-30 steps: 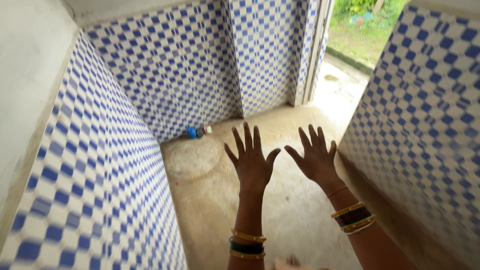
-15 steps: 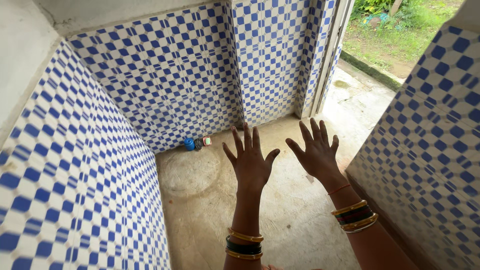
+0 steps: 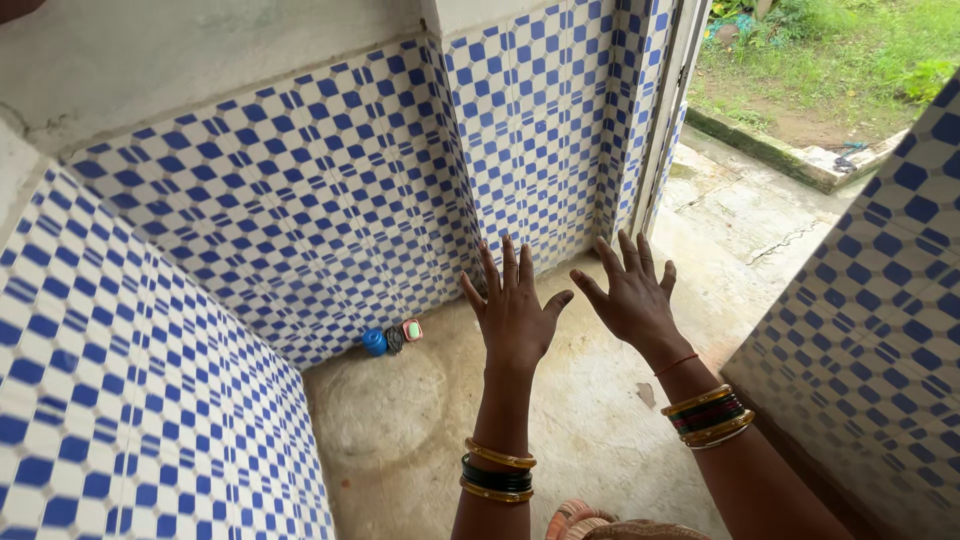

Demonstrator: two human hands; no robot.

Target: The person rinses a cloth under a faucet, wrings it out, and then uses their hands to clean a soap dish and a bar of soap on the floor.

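Note:
Both hands are raised in front of me over a bare concrete floor (image 3: 600, 440), backs toward the camera. My left hand (image 3: 515, 315) has its fingers spread and holds nothing. My right hand (image 3: 632, 297), just beside it, is also spread and empty. Gold and dark bangles ring each wrist, and a thin red thread sits on the right wrist. Neither hand touches the other or any wall.
Blue-and-white checked tile walls (image 3: 300, 210) enclose the small space on the left, far side and right. A blue cap (image 3: 375, 342) and small items (image 3: 404, 333) lie at the far wall's foot. An open doorway (image 3: 740, 200) leads to paving and grass.
The view has tilted up and to the left, so the far wall and doorway show more. Both hands stay raised and spread, side by side.

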